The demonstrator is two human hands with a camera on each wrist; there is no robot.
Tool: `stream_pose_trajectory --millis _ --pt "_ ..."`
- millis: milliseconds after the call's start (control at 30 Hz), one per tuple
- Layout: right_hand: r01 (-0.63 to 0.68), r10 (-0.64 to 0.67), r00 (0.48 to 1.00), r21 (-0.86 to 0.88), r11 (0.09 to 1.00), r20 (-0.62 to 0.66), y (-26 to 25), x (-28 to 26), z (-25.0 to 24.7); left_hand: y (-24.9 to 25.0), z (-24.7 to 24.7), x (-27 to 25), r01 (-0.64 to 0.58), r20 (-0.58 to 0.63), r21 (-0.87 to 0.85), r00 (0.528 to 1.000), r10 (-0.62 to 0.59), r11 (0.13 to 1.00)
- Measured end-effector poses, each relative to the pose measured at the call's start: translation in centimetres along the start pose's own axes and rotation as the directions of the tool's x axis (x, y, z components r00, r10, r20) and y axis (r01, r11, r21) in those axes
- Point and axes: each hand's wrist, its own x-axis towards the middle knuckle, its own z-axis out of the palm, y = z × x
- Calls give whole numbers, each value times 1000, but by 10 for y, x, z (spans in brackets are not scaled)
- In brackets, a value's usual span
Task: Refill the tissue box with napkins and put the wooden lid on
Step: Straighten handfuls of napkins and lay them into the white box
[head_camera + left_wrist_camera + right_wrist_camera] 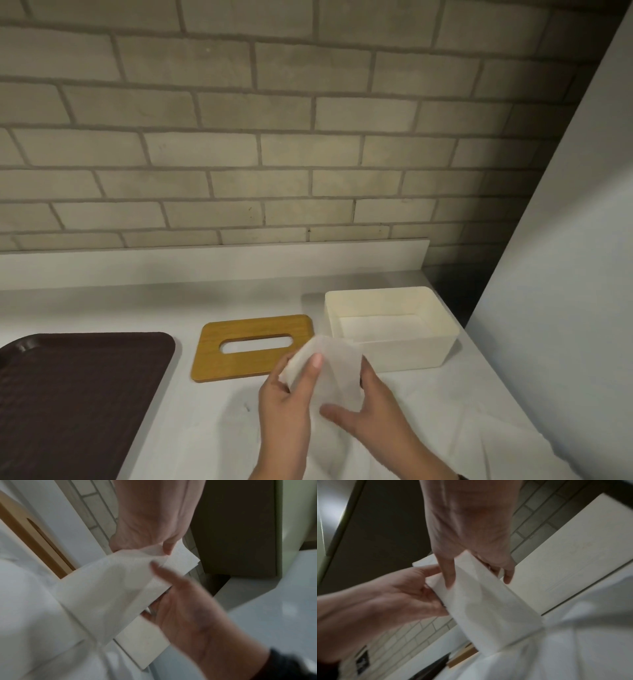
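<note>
White paper napkins (323,368) are pinched in my left hand (284,404) and right hand (366,411), the cream plastic tissue box (390,329) holds some, the slotted wooden lid (253,346) lies on the worktop (205,411).

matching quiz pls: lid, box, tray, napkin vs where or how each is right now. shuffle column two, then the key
1. lid
2. box
3. tray
4. napkin

A. held in both hands
B. far left, dark brown
C. flat on the counter, left of the box
D. open, by the right wall

Pairs: 1-C, 2-D, 3-B, 4-A
</note>
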Motion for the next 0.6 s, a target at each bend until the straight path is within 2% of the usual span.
stream_pose_trajectory --millis 67,133,200,267,300,367,467,600 --pt "-54 56 998 -122 991 13 7 4 -18 11 -1 3 40 -14 -101 999 -42 994" --pt "-86 83 995 -72 994 -46 7 7 -43 24 -2 11 41 -15 -123 999 -43 992" --pt "-86 99 974 69 994 -202 -6 15 -73 32 -1 24 6 -12 -37 1000 -6 999" --pt "-51 119 926 195 980 -357 -21 29 -103 35 9 41 -25 18 83 1000 24 996" --pt "-31 114 902 201 979 -416 -26 38 -117 35 17 50 -28 38 144 999 23 989" --pt "-54 79 875 65 996 -478 -30 61 -137 34 37 69 -34 76 292 997 13 956" --pt "-190 73 883 -213 958 -464 -22 98 -151 18 66 100 -58 155 518 988 -27 854" --pt "-325 124 895 -435 840 -429 2 130 -149 -11 93 127 -122 229 790 968 -105 601"
